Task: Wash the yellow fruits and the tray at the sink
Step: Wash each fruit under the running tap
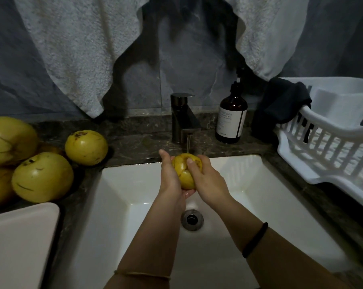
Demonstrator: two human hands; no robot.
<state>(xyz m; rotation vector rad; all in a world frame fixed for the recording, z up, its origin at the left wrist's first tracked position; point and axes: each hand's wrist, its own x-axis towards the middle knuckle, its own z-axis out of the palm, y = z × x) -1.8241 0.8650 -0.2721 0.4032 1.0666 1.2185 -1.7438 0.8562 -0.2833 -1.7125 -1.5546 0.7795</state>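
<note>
A yellow fruit (184, 174) is held over the white sink (124, 184), right under the thin stream from the dark faucet (183, 117). My left hand (170, 178) cups it from the left and below. My right hand (207, 180) grips it from the right, thumb across its top. Several more yellow fruits lie on the counter at the left, one (86, 147) near the sink's corner and another (42, 177) in front of it. A white tray (20, 236) sits at the lower left.
A brown pump bottle (231, 119) stands right of the faucet. A white dish rack (326, 147) with a dark cloth (280, 103) over its edge fills the right counter. Grey towels (76, 49) hang on the wall. The drain (192, 219) lies below my hands.
</note>
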